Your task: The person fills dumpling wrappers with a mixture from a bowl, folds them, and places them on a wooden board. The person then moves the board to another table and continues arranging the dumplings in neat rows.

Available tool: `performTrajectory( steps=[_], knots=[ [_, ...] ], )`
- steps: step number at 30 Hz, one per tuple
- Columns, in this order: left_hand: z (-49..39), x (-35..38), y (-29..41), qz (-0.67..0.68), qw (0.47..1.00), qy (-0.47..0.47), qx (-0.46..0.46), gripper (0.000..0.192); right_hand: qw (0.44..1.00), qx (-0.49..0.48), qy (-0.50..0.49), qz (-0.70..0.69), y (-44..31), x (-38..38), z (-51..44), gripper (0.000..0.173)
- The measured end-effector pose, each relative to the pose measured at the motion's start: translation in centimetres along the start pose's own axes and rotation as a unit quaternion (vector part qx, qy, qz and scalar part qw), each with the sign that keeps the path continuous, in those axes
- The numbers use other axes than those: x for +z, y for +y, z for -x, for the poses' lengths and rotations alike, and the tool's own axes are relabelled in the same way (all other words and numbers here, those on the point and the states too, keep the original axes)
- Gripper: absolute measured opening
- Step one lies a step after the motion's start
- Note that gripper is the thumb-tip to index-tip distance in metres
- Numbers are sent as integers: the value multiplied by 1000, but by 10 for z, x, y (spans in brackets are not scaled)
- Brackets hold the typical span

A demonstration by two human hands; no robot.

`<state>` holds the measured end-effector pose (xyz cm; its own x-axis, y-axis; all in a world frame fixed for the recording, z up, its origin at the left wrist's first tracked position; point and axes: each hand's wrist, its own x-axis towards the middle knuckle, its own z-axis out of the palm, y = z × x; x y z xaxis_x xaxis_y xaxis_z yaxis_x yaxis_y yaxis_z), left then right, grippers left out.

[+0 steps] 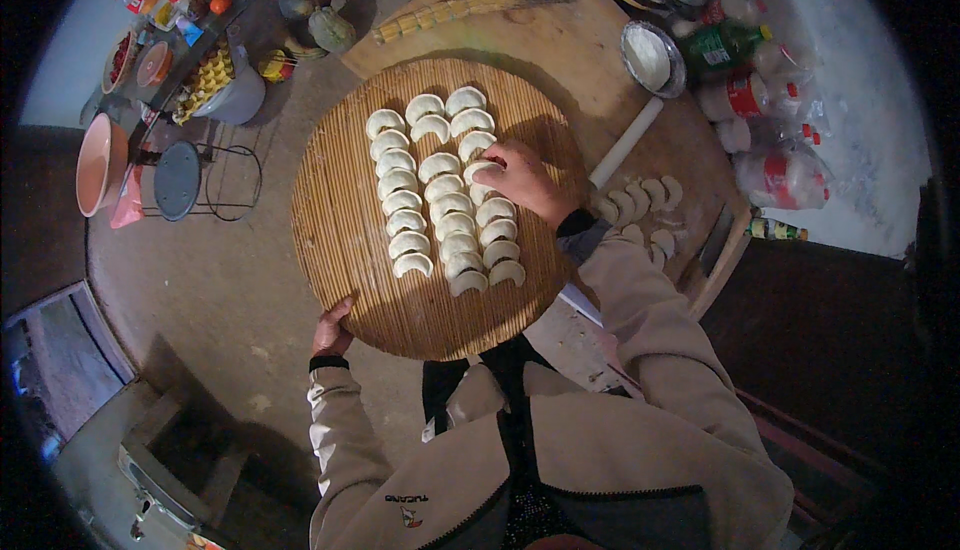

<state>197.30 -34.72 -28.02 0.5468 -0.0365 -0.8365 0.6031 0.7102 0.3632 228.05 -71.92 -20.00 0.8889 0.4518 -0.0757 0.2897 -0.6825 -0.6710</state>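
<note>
A round tray of thin woven stalks (pixel 337 197) is before me, held at its near left rim by my left hand (pixel 332 328). Three rows of crescent-shaped dumplings (pixel 451 203) run along it, many overlapping. In the right-hand row, my right hand (pixel 525 178) pinches a dumpling (pixel 477 170) between thumb and fingers, at the level of its neighbours. Part of that dumpling is hidden by the fingers. More dumplings (pixel 637 199) lie on the wooden board to the right, partly behind my right forearm.
The wooden board (pixel 495 32) carries a straw brush (pixel 480 6), a white rolling pin (pixel 626 143) and a metal bowl of flour (pixel 649 58). Plastic bottles (pixel 742 96) line the wall. At left stand a bucket (pixel 236 92), a round stool (pixel 178 180) and a pink basin (pixel 101 165).
</note>
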Motion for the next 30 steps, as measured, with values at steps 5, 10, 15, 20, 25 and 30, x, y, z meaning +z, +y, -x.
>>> performTrajectory(
  steps=[5,10,15,20,25,30],
  knots=[
    [3,3,10,3,1000,1,-15,66,1000,-21,-16,-10,-10,3,0,32],
    [8,13,10,-21,1000,-2,-5,63,967,78,10,-241,-3,-9,11,28],
    [3,2,5,-89,996,24,12,63,939,186,128,-259,58,-72,76,25],
    [-16,-17,8,-144,989,25,13,66,803,349,307,-373,136,-163,206,24],
    [-20,-27,12,-60,997,36,-28,68,735,421,381,-371,185,-204,274,32],
    [-22,-25,14,-26,1000,8,-13,72,829,425,283,-230,244,-206,287,31]
  ],
)
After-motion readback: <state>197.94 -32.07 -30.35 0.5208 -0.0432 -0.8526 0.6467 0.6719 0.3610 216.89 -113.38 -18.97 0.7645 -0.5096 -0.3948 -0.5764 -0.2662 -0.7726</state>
